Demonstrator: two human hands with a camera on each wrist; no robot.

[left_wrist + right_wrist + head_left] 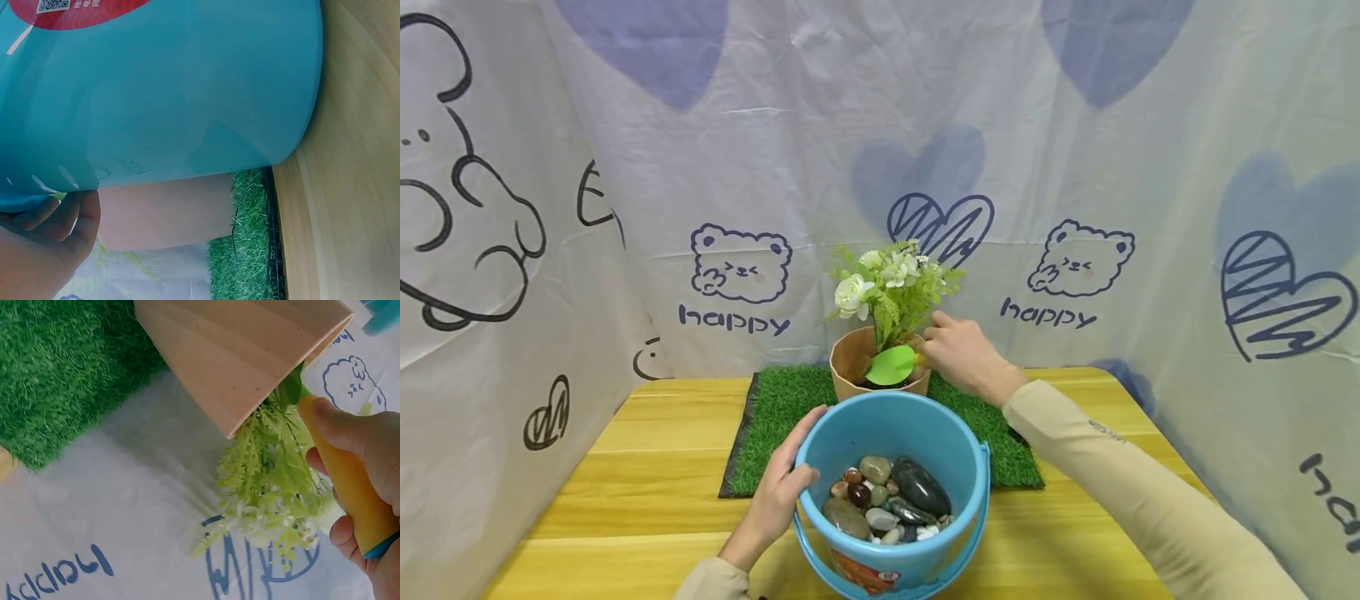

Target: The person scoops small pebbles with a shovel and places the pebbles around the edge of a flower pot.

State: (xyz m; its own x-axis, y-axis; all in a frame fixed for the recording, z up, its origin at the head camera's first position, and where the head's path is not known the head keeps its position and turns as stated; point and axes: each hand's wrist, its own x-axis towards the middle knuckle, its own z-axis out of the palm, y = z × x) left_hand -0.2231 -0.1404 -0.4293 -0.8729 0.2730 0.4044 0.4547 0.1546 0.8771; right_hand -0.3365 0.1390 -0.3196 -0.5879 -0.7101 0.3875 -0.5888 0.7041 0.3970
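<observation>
A light blue bucket (pixel 848 427) stands at the front with mixed pebbles and larger smooth stones (pixel 921 487) lying in its bottom. My left hand (pixel 779 485) holds its left rim, thumb over the edge and fingers along the outside wall. Behind the bucket is a tan flowerpot (pixel 842 386) bearing white flowers with green leaves (pixel 887 287). My right hand (pixel 964 354) grips the yellow handle (pixel 350 487) of a small garden trowel. Its green blade (pixel 891 366) sits at the pot's mouth, in front of the stems. The blade's tip against the pot's contents cannot be made out.
A green artificial grass mat (pixel 767 417) lies under the pot on the wooden table (pixel 647 475). The bucket's handle (pixel 973 542) hangs down at its front. A printed white cloth (pixel 760 167) encloses the back and sides, close behind the pot.
</observation>
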